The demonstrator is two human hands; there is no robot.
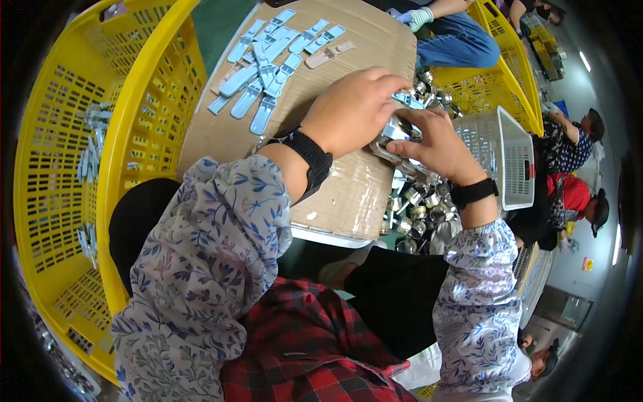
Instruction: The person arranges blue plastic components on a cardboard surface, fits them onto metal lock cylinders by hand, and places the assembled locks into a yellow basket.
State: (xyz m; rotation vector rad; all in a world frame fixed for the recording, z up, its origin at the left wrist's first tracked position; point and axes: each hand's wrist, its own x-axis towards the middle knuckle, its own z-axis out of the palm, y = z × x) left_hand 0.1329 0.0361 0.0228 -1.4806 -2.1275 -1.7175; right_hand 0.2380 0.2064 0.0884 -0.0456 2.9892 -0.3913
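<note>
My left hand and my right hand meet over the right edge of a cardboard sheet. Between them is a shiny metal part, gripped by the thumb and fingers of my right hand. Above it, a light blue plastic piece shows at the bent fingertips of my left hand, which are closed on it. How the two parts join is hidden by my fingers. Left of my hands, several flat light blue plastic pieces lie overlapping on the cardboard, with a pinkish one beside them.
Shiny metal parts are heaped right of the cardboard, near a white basket. Large yellow crates stand at my left. Across from me sits a person in jeans with a gloved hand, by another yellow crate.
</note>
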